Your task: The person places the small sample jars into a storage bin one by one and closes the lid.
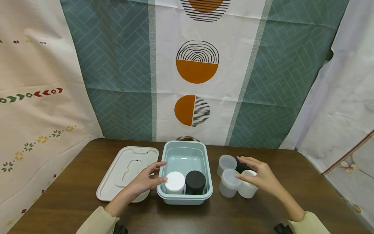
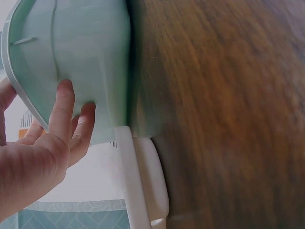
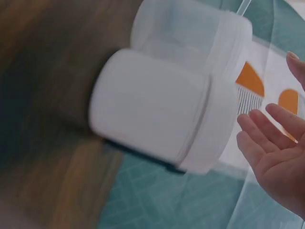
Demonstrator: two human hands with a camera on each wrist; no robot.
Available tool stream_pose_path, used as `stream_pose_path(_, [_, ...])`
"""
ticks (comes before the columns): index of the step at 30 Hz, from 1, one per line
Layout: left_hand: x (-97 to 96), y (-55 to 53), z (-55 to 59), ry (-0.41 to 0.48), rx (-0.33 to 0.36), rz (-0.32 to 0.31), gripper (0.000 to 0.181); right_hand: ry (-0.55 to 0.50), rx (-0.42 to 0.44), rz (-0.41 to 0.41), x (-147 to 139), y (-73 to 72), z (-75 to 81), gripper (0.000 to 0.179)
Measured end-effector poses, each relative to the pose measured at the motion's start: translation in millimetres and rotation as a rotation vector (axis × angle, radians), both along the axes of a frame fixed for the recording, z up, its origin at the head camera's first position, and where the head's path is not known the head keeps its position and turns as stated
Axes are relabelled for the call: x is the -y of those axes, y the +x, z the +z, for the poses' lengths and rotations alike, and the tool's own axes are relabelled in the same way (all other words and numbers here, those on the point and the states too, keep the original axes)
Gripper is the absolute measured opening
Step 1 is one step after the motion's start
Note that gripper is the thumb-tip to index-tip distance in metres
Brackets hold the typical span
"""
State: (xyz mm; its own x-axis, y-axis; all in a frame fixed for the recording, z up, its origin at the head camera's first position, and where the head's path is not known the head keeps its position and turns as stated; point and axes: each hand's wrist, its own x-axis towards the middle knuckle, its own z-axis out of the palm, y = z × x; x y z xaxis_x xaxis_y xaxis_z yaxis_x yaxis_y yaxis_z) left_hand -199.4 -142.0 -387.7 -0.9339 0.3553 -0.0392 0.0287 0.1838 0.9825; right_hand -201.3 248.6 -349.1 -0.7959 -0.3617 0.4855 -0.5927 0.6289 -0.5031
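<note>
Jars (image 1: 229, 187) by right hand (image 1: 259, 174): four are standing clustered on the table (image 1: 222, 216), right of the bin; the hand is hovering close, fingers spread, holding nothing.
Left hand (image 1: 144, 180): fingers are resting on the bin's (image 1: 184, 154) left side; whether they are pinching cannot be told.
Jar handling: probably light, stiff, smooth; best gripped around the sides.
Jar looks: two translucent, one white, one black, partly hidden.
Bin: pale blue-green, holding two more.
</note>
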Motion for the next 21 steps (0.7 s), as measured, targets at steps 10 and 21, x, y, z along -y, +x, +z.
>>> stream_pose_path(10, [0.7, 0.0, 0.6, -0.007, -0.007, 0.003, 0.067, 0.003, 0.007, -0.105, -28.5, 8.7, -14.1, 0.056])
stream_pose_path(21, [0.4, 0.3, 0.3, -0.006, -0.008, -0.002, 0.066, 0.086, -0.012, -0.192, -35.6, 13.8, -24.9, 0.06])
